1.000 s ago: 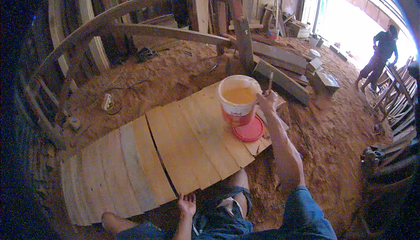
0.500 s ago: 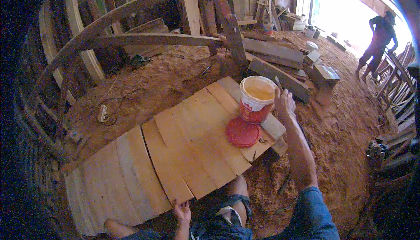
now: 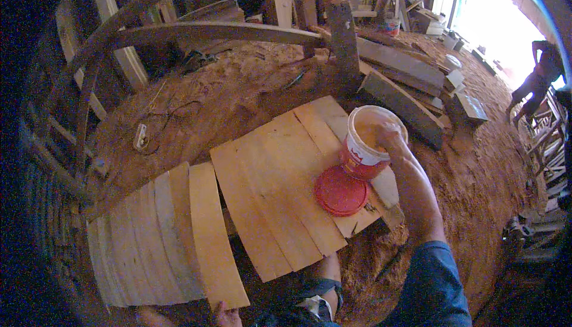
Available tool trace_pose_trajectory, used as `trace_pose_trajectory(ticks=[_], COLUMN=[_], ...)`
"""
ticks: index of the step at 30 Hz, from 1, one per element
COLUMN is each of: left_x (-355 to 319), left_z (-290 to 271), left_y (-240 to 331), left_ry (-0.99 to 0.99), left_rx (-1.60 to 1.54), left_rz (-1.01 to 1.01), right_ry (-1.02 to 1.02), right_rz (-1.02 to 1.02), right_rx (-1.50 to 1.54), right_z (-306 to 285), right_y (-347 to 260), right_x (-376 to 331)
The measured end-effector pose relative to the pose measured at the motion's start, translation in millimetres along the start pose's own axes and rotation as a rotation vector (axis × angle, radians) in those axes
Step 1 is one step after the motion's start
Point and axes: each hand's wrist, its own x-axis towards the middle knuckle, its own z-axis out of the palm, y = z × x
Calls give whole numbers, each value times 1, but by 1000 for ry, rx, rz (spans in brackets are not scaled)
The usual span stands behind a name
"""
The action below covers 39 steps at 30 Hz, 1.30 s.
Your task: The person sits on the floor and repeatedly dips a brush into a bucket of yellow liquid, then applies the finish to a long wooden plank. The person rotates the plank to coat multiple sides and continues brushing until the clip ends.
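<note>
A white and red bucket (image 3: pixel 363 151) stands tilted on a curved panel of thin wooden planks (image 3: pixel 280 190). My right hand (image 3: pixel 390 136) reaches over its rim and into it; what the fingers hold is hidden. A red round lid (image 3: pixel 341 191) lies on the planks just in front of the bucket. My left hand (image 3: pixel 223 314) rests at the near edge of a narrow plank (image 3: pixel 214 237), at the bottom of the view, fingertips on the wood.
Sawdust covers the ground (image 3: pixel 238 100). A curved wooden frame (image 3: pixel 196 32) arches behind the planks, with beams (image 3: pixel 399 100) and blocks at the right. A cable and socket (image 3: pixel 141 136) lie at the left. Another person (image 3: pixel 536 83) stands far right in the doorway light.
My right hand went from beside the bucket's rim to inside it, and the bucket now leans. The view has shifted closer and leftward over the planks.
</note>
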Motion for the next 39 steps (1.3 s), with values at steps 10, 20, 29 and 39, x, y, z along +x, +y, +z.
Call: trace_pose_trajectory(ticks=[10, 20, 29, 39], left_x=[-113, -86, -98, -135], left_z=[13, 43, 80, 103], left_y=[-8, -65, -73, -76], left_ry=[267, 352, 639, 584], left_rx=[-2336, -4007, -3968, -3395], left_rz=[-1148, -1658, -1492, -1357], right_ry=[-42, 106, 226, 502], right_rz=[-113, -386, -268, 96], right_rx=[208, 788, 482, 668], right_z=[50, 84, -80, -28], right_y=[33, 59, 19, -15], right_x=[14, 42, -62, -96])
